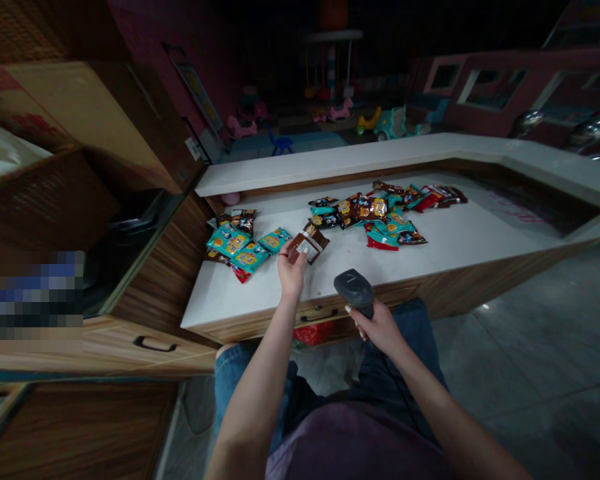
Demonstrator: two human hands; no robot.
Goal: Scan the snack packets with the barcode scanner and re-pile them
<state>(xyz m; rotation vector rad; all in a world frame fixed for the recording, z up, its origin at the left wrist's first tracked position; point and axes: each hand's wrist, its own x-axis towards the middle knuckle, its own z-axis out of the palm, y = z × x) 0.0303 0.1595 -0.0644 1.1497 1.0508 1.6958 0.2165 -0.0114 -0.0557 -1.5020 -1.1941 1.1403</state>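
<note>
My left hand (pixel 293 267) grips a brown snack packet (pixel 313 241) by its near left side, just over the white counter. The packet's printed back, with a pale label patch, faces up. In my right hand (pixel 377 325) is a black handheld barcode scanner (pixel 355 288), fingers wrapped round its handle and its head above the counter's front edge. To the left lies a small pile of teal, brown and red packets (pixel 240 247). A larger heap of similar packets (pixel 365 210) spreads across the counter's middle and right.
The white counter (pixel 220 303) has a raised ledge (pixel 330 160) along its far side. Below it are a drawer with a black handle (pixel 320 315) and a red bag (pixel 314 332). Cardboard boxes (pixel 80 113) stand at left. Beyond the ledge are children's ride-on toys (pixel 393 123).
</note>
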